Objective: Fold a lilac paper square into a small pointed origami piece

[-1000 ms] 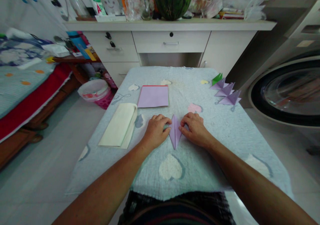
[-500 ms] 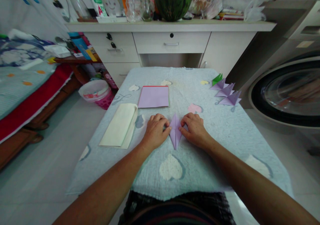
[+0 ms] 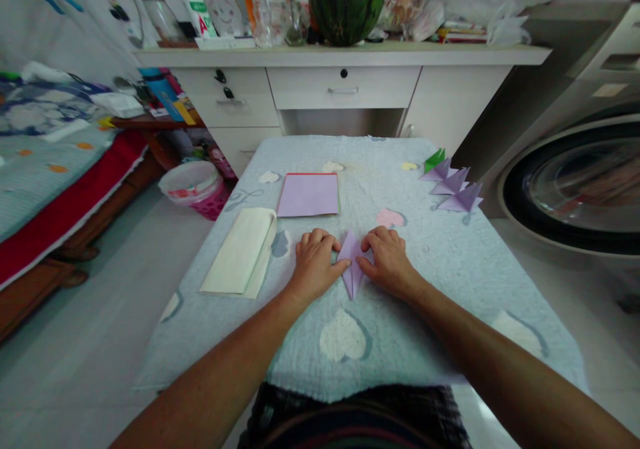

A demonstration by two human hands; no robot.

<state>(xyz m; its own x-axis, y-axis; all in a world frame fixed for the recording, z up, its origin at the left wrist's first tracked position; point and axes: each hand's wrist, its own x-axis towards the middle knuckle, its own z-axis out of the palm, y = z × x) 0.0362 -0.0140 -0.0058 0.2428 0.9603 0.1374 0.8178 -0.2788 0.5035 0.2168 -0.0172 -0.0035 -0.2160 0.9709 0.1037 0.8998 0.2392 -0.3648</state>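
A purple folded origami paper [image 3: 353,281] lies on the cloth-covered table in front of me, shaped like a narrow diamond with a seam down its middle. My left hand [image 3: 316,260] grips its left edge, the thumb lying across the paper. On the opposite edge, my right hand [image 3: 387,254] pinches the paper between thumb and curled fingers. Parts of both side edges are hidden by my fingers. Beyond my left hand rests a stack of square origami paper [image 3: 309,194], purple on top with a red edge showing.
A folded cream paper or cloth [image 3: 239,252] lies at the left. Several folded purple pieces [image 3: 453,182] and a green one [image 3: 435,160] sit at the table's far right corner. Behind stands a white cabinet [image 3: 345,86]; a washing machine [image 3: 575,182] is at the right.
My left thumb has moved rightward onto the paper. The paper's upper part looks wider, its side flaps spread between my fingers. The camera view has shifted very slightly.
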